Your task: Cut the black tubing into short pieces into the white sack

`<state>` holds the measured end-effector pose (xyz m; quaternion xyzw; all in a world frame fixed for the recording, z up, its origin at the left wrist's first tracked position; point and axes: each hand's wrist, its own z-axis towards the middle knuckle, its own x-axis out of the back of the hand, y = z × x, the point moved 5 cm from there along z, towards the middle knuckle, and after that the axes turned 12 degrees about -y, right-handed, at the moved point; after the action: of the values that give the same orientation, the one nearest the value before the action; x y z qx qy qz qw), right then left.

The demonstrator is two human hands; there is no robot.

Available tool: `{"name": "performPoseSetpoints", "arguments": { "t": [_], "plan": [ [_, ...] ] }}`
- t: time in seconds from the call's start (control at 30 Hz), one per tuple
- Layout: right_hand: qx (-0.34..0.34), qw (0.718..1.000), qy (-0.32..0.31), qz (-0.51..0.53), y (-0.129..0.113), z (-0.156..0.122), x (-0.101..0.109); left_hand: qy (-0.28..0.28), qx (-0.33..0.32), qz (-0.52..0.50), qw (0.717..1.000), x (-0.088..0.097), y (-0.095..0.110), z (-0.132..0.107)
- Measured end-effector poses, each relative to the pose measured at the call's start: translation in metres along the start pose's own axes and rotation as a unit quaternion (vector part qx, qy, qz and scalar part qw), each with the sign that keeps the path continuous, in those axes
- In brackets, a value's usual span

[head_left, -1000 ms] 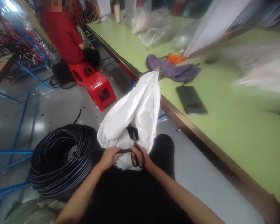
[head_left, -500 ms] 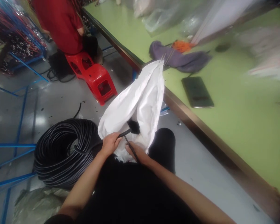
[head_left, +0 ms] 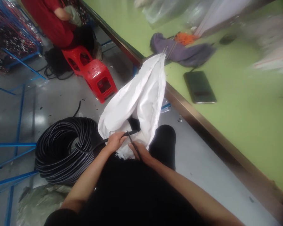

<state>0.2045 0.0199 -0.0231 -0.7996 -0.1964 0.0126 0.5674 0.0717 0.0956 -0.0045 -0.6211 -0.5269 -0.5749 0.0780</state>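
In the head view, my left hand is closed around a black rubber hose, whose short free end sticks out to the right over the opening of a white woven sack. Behind that hand the hose runs back to a big black coil on the floor at the left. My right hand grips a pair of scissors by dark handles. Their blades meet the hose just beyond my left fingers; whether they are apart there is too small to tell. Dark material shows inside the sack.
A green table with a metal edge runs along the right. On it lie a phone, a purple cloth and plastic bags. Red stools stand at the upper left beside a seated person in red. Blue frame bars are at the left.
My left hand has shifted slightly right, and more hose shows beyond the blades and back toward the coil. The scissors have tilted a little. The seated person's arm has come up.
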Motion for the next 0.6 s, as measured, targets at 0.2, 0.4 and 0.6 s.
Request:
{"name": "performPoseSetpoints", "arguments": {
  "t": [0.2, 0.4, 0.6],
  "plan": [
    [-0.007, 1.000, -0.008, -0.002, 0.006, -0.004, 0.000, -0.025, -0.007, -0.022, 0.999, -0.009, -0.004, -0.001],
    [-0.009, 0.997, -0.039, -0.059, 0.011, -0.002, -0.005, -0.040, 0.001, -0.013, 0.999, -0.013, -0.012, -0.008],
    [-0.009, 0.996, -0.053, -0.070, 0.009, -0.005, -0.005, 0.010, 0.048, 0.013, 0.999, 0.003, -0.035, -0.013]
  ]
}}
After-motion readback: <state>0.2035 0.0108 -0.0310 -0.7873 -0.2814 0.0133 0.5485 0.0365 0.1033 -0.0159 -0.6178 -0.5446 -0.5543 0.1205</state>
